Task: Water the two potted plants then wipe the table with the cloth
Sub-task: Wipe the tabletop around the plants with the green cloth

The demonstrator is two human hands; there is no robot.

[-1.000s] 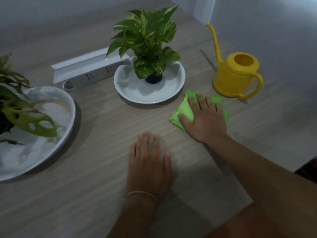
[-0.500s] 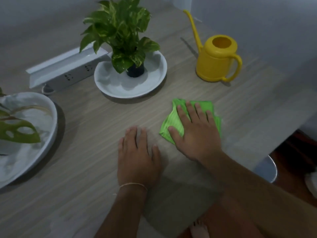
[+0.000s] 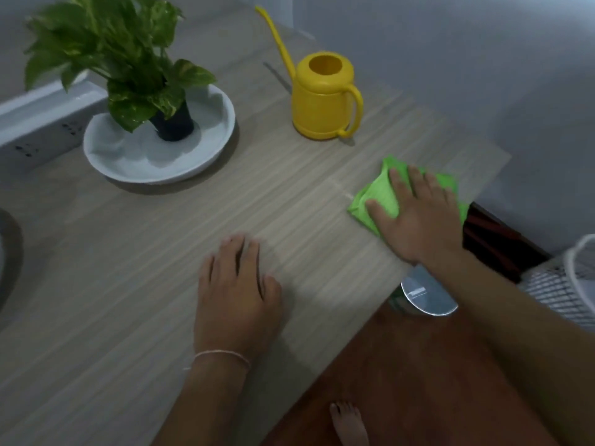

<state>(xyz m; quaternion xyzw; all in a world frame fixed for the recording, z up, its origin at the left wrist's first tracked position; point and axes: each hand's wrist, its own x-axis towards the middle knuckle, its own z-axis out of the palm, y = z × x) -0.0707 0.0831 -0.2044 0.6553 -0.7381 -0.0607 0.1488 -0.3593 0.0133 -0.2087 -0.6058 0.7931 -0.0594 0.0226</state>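
Note:
My right hand presses flat on the green cloth near the right edge of the wooden table. My left hand lies flat on the tabletop, fingers slightly apart, holding nothing. A leafy potted plant in a black pot stands in a white dish at the back left. The yellow watering can stands upright behind the cloth. Only the rim of the second dish shows at the far left; its plant is out of view.
A white power strip box lies behind the plant's dish. Beyond the table's right edge are a grey wall, a round metal base on the floor and a white fan. My bare foot shows below.
My right hand has slid the green cloth to the right, up to the table's right edge. My left hand stays flat on the table. The view has turned right, so the left plant dropped out.

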